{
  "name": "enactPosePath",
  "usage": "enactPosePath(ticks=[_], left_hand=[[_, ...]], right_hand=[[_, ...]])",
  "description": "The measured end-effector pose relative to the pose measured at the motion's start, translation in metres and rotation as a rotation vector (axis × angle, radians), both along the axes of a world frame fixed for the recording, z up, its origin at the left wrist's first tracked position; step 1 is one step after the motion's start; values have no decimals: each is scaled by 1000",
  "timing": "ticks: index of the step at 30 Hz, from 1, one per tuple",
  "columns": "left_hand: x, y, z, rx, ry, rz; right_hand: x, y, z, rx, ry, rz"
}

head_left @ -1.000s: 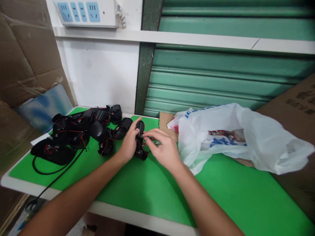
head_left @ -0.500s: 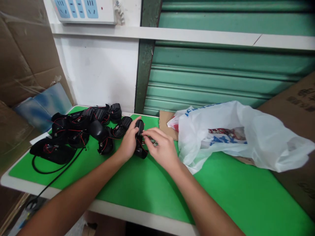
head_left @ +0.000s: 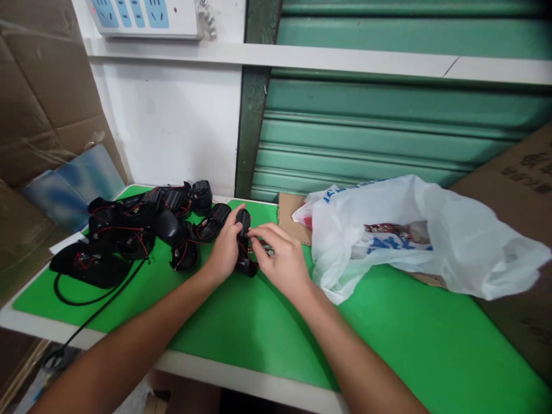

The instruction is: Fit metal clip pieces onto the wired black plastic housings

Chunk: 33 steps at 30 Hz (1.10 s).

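My left hand [head_left: 225, 248] is closed around a black plastic housing [head_left: 244, 221], which stands over the green mat [head_left: 259, 328]. The housing has a ribbed rounded top and a curved lower part. At its right side my right hand [head_left: 280, 253] is pinched, thumb against forefinger; whatever lies between those fingertips is too small to make out. A small circuit board [head_left: 268, 249] shows partly behind the right fingers. Left of my hands lies a pile of similar black housings [head_left: 142, 213] with thin red wires.
A white plastic bag [head_left: 371, 230] with red and blue contents sits at the right, beside a cardboard piece [head_left: 291, 215]. A black cable [head_left: 97, 305] hangs over the table's front edge. Cardboard boxes [head_left: 47, 86] flank the left; a power strip [head_left: 146, 17] is on the wall.
Both hands keep nearly the same pose on the black housing. The view has shifted very slightly; nothing else has visibly moved.
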<state>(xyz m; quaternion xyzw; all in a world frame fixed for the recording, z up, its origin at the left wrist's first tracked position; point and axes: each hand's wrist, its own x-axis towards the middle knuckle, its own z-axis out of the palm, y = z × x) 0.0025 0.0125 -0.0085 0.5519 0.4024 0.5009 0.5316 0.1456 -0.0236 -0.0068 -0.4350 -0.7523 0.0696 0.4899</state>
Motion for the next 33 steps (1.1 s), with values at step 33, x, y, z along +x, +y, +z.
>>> enactPosePath(ticks=[33], left_hand=[[1, 3, -6, -43, -28, 16]], right_hand=[[-2, 1, -9, 93, -137, -52]])
